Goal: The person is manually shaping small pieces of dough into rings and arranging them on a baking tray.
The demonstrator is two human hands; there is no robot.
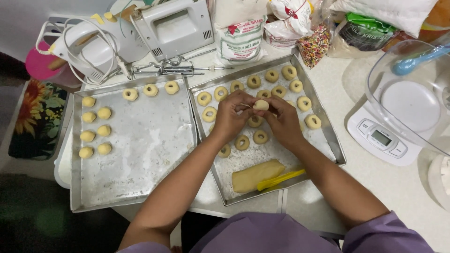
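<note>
Shaping a dough ball (pixel 261 105), pinched between fingertips of left hand (pixel 233 116) and right hand (pixel 282 121); finished rings (pixel 242 142) below; next calls for gentle pressing.

It was a home kitchen set up for baking. A pale speckled counter (pixel 412 187) carried two floured metal baking trays (pixel 140 140). Behind the left tray lay a white hand mixer (pixel 168 26) with its loose beaters (pixel 173 69); a flour bag (pixel 240 37) and coloured sprinkles (pixel 313 47) stood beside it. Well right of the trays sat a digital kitchen scale (pixel 382 138) with a clear bowl (pixel 412 89).
</note>
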